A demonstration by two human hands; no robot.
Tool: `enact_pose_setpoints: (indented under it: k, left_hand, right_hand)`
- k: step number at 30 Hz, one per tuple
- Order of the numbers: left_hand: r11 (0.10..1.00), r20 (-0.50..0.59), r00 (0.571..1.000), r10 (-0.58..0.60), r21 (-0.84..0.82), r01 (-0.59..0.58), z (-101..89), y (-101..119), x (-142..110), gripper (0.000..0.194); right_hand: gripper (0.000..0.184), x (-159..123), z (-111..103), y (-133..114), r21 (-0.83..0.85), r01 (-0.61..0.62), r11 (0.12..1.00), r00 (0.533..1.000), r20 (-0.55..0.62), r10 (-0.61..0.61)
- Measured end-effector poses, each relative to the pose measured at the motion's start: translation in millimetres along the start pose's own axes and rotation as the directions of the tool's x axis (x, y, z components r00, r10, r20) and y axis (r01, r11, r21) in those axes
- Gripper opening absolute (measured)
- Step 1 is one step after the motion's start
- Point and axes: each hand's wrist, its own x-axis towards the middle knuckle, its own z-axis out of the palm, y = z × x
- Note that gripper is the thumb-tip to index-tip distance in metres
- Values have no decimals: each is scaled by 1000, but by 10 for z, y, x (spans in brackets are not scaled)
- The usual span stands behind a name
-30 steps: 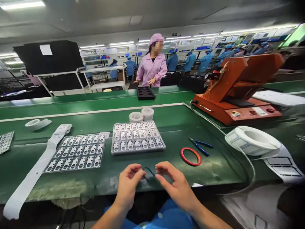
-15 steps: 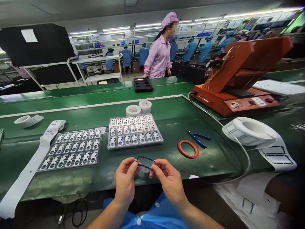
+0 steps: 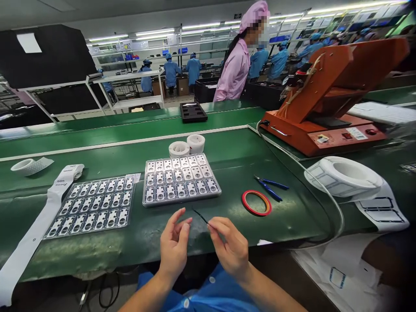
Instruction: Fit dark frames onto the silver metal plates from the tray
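Note:
My right hand (image 3: 229, 247) pinches a thin dark frame-shaped strip (image 3: 200, 216) between thumb and forefinger, seen edge-on as a short dark line. My left hand (image 3: 174, 245) hovers just left of it with fingers apart and holds nothing. Both hands are at the near edge of the green bench (image 3: 234, 164). Just beyond them lies a clear tray of small metal parts (image 3: 180, 180). A flat panel of similar parts (image 3: 94, 206) lies to its left.
A red tape ring (image 3: 256, 203) and blue-handled cutters (image 3: 271, 188) lie to the right. Two white rolls (image 3: 186, 146) stand behind the tray. An orange machine (image 3: 328, 108) and a large label roll (image 3: 344, 177) fill the right. A person in pink (image 3: 238, 69) stands across the belt.
My left hand has let go of the dark strip and opened. The right hand alone keeps it, turned edge-on. The person in pink has walked to the right.

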Motion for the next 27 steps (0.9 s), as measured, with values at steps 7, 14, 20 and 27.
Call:
enact_pose_setpoints:
  k: [7, 14, 20, 27]
  left_hand:
    - [764, 282, 930, 235, 537, -356, -19, 216, 673, 26]
    - [382, 426, 902, 71, 824, -419, 229, 445, 1774, 22]
    - [74, 460, 877, -137, 888, -454, 503, 482, 2209, 26]
    - [-61, 436, 849, -298, 879, -473, 653, 530, 2373, 28]
  right_hand:
    - [29, 39, -279, 272, -166, -15, 986, 1000, -19, 12]
    - [36, 19, -463, 489, -154, 60, 986, 998, 33, -56]
    - [32, 10, -550, 556, -142, 61, 988, 997, 48, -54]
    - [24, -74, -548, 618, -94, -48, 994, 998, 31, 51]
